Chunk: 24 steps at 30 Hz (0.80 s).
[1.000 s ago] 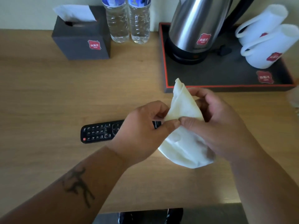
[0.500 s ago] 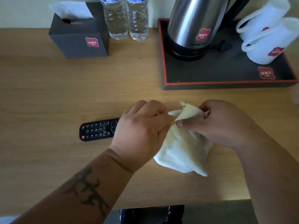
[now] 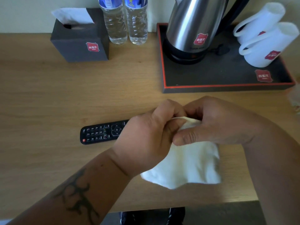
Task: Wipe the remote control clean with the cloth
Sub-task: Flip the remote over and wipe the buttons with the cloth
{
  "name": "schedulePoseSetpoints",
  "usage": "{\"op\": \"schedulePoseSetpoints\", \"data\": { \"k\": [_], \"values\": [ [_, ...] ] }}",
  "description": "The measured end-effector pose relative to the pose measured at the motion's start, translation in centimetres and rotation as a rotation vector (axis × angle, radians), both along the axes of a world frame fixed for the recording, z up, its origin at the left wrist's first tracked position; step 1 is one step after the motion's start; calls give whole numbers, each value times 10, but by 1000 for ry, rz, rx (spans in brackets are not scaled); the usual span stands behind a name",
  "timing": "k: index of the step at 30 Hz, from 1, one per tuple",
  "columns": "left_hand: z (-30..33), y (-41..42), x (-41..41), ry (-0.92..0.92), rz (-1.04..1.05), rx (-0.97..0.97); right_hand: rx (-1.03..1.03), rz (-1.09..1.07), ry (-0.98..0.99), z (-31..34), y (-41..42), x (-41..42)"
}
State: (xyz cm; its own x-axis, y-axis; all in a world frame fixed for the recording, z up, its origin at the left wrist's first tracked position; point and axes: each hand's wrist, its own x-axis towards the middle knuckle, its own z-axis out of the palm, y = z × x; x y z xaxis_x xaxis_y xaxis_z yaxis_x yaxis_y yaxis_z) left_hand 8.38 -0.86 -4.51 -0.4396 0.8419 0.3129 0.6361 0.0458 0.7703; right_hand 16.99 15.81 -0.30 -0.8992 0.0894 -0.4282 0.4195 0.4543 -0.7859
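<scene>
- Two hands bunch a white cloth (image 3: 186,163) above the tabletop (image 3: 48,95); the left hand (image 3: 146,140) and right hand (image 3: 215,120) meet knuckle to knuckle, fingers (image 3: 183,138) of each curled tight and pinching the cloth's upper fold while the rest hangs loose below.
- Black remote control (image 3: 102,132) lies flat on the tabletop, buttons up, its long axis running left to right and tilted slightly; its right end is hidden behind the left hand.
- Left hand is the nearer to the remote control, directly over its hidden end; the right hand sits further right of it.
- Wiping appears not yet begun: the cloth hangs right of the remote control's visible part, so the next move likely carries it leftward along that axis.
</scene>
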Motion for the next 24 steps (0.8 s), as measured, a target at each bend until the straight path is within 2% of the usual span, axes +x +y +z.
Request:
{"op": "schedulePoseSetpoints", "data": {
  "k": [2, 4, 9, 11, 14, 16, 19, 22, 24],
  "values": [
    [0, 1, -4, 152, 23, 20, 9, 42, -57, 2, 2, 5],
    [2, 3, -8, 178, 88, 33, -131, 4, -19, 2, 5, 14],
    [-2, 9, -20, -190, 250, -10, -803, -330, 347, -20, -7, 31],
    [-11, 9, -15, -292, 283, -83, -921, -403, 407, -32, -15, 29],
    [-24, 9, 0, -367, 326, -187, -773, -532, 440, -42, -31, 19],
    [-28, 8, 5, -212, 319, -210, -625, -627, 440, -47, -41, 17],
    [-26, -4, -6, 24, 180, -234, -347, -686, 393, -54, -43, 20],
    [-32, -35, -35, 220, 254, -307, -175, -599, 370, -59, -34, 26],
    [-41, -62, -53, 333, 323, -425, -18, -480, 358, -60, -28, 26]
  ]
}}
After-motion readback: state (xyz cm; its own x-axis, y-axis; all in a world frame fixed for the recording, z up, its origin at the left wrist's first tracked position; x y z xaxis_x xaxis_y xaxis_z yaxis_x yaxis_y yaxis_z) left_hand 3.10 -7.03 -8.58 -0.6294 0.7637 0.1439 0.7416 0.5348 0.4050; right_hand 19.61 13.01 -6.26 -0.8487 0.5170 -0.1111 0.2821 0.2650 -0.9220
